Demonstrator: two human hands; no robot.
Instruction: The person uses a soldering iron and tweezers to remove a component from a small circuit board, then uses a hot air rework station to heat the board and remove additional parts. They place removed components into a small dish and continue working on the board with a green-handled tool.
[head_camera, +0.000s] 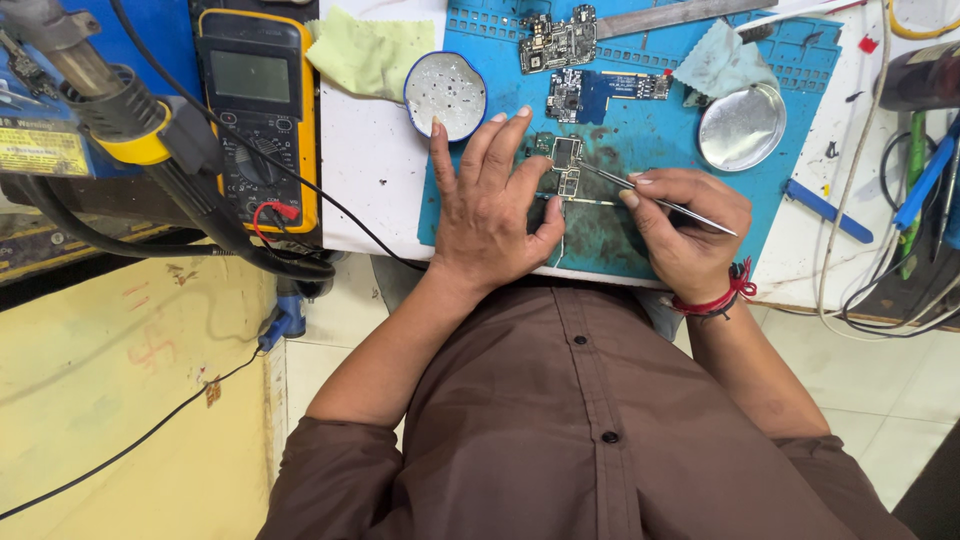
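A grey rectangular screen (250, 76) sits near the top of the frame, left of centre — set in a yellow-and-black meter (260, 120). At the far left edge, a small yellow label (40, 152) with dark print is stuck on blue equipment — partly hidden.

My bench is a white table (380, 190), scuffed and speckled with dark marks. A blue work mat (640, 130) covers its middle, stained dark near my edge. On the mat lie three bare circuit boards (558, 42), a round white dish (446, 94) half over the mat's left edge, a round metal lid (740, 128) and a pale blue cloth (722, 62). A yellow-green cloth (368, 52) and a yellow multimeter (258, 110) sit left of the mat, cables (880, 290) to its right
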